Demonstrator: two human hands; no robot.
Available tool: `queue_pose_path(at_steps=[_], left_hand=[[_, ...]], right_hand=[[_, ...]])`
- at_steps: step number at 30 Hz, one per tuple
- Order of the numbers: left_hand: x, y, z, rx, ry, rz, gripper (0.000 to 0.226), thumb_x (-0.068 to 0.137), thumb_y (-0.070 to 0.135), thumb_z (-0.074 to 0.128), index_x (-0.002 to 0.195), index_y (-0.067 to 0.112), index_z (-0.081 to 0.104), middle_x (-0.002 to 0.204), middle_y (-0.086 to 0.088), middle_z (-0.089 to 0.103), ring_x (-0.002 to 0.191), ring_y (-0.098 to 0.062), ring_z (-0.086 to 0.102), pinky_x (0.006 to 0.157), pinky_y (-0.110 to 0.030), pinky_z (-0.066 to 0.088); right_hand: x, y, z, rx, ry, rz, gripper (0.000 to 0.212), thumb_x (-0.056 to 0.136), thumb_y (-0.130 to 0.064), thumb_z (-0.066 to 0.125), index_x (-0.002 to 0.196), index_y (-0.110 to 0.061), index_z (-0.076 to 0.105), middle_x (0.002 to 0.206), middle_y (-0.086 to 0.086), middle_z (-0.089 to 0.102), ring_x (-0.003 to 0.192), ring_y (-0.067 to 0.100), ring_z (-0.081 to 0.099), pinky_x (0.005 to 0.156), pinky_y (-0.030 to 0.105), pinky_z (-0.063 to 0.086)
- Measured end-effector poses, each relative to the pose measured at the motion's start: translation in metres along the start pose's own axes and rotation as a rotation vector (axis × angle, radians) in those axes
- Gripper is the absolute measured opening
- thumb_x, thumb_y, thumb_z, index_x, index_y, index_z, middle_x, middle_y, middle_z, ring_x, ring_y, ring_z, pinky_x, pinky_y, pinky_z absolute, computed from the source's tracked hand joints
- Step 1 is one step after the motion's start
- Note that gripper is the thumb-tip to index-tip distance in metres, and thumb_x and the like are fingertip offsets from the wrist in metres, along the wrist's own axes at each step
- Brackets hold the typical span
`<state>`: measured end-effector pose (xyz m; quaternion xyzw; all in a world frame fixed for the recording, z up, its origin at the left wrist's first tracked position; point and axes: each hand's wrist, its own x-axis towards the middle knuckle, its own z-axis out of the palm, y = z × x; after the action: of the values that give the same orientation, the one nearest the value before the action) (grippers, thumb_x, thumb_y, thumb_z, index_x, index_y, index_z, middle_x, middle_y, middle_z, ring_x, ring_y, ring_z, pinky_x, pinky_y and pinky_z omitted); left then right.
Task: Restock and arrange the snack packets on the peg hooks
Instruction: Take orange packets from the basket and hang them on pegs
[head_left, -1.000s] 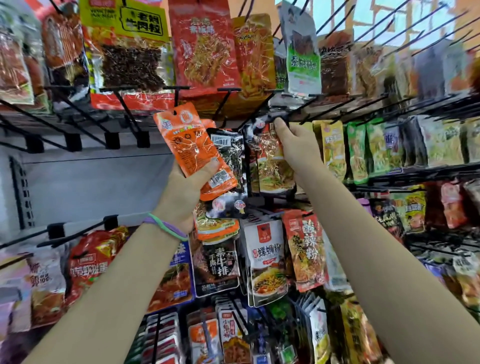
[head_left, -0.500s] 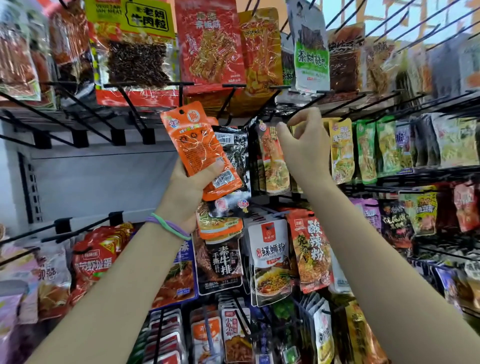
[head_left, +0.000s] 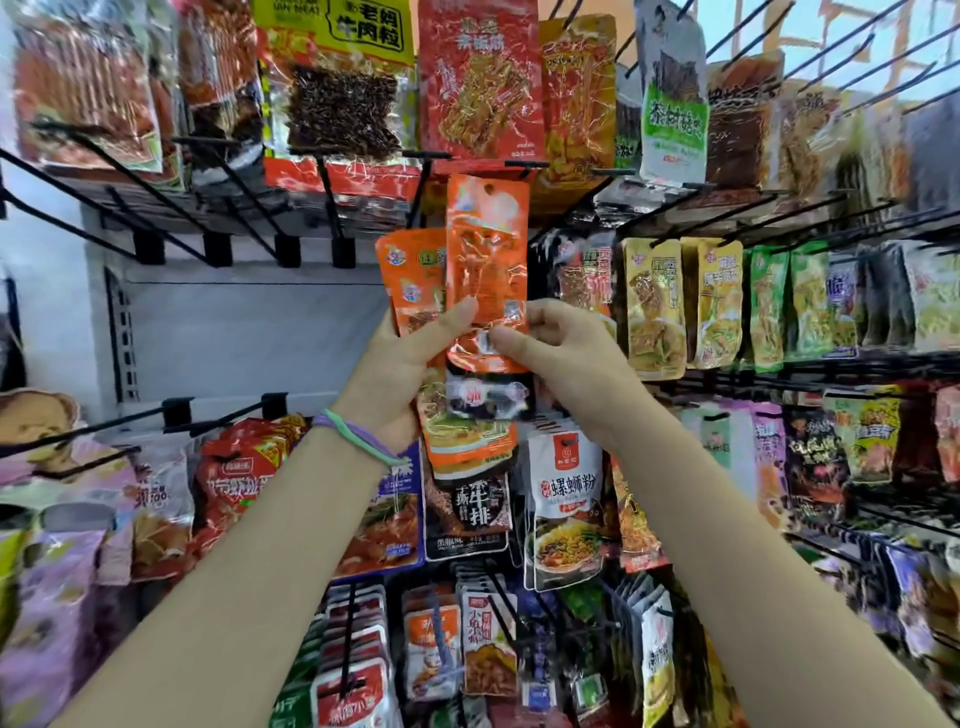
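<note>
1. l hand (head_left: 400, 364): fingers curled round a small stack of glossy orange foil snack packets (head_left: 415, 280), thumb laid across the front; a purple-and-green band (head_left: 353, 436) sits on that wrist.
2. r hand (head_left: 561, 353): thumb + curled fingers pinch the lower part of one orange foil packet w/ a round hang hole (head_left: 488, 260), held upright, overlapping the front of the l hand's stack.
3. that packet's top edge is just under the black wire peg hooks (head_left: 431, 176) of the upper row; can't tell if the hole is on a peg.
4. behind/above: big red packets (head_left: 478, 83) + a yellow-label pack of dark meat bits (head_left: 337, 78) hang on the upper row.
5. right of hands: yellow (head_left: 654, 306) and green (head_left: 769, 306) packets hang on a mid row.
6. below hands: white noodle pouch (head_left: 566, 499) and black pouch (head_left: 467, 509) hang side by side.
</note>
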<state>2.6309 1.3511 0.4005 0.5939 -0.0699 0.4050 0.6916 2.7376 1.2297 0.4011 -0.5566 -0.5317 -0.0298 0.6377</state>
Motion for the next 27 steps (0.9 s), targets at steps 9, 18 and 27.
queue_pose_path(at_steps=[9, 18, 27], left_hand=[[-0.012, 0.009, -0.005, -0.095, -0.052, -0.17, 0.027, 0.098, 0.01, 0.057, 0.121, 0.002, 0.068, 0.101, -0.014, 0.077, 0.08, -0.026, 0.075, 0.073, -0.037, 0.064], [-0.009, 0.012, -0.02, 0.022, -0.016, -0.191, 0.025, 0.102, 0.021, 0.057, 0.12, 0.008, 0.069, 0.115, -0.015, 0.075, 0.099, -0.031, 0.074, 0.081, -0.045, 0.063], [-0.005, 0.014, -0.02, 0.054, 0.142, -0.02, 0.017, 0.099, 0.023, 0.066, 0.105, 0.009, 0.072, 0.104, -0.015, 0.077, 0.095, -0.033, 0.075, 0.086, -0.052, 0.061]], right_hand=[[0.001, -0.002, 0.011, 0.2, 0.036, 0.033, 0.018, 0.095, -0.008, 0.065, 0.112, -0.015, 0.069, 0.105, 0.009, 0.077, 0.098, 0.03, 0.073, 0.092, 0.063, 0.053], [0.0, -0.004, 0.003, 0.057, 0.159, -0.035, 0.019, 0.099, -0.004, 0.06, 0.116, -0.013, 0.063, 0.079, 0.009, 0.073, 0.055, 0.024, 0.066, 0.048, 0.03, 0.054], [-0.018, -0.003, 0.028, -0.871, 0.286, -0.558, 0.053, 0.088, -0.018, 0.059, 0.14, -0.025, 0.059, 0.085, -0.008, 0.055, 0.063, 0.012, 0.05, 0.049, 0.027, 0.044]])
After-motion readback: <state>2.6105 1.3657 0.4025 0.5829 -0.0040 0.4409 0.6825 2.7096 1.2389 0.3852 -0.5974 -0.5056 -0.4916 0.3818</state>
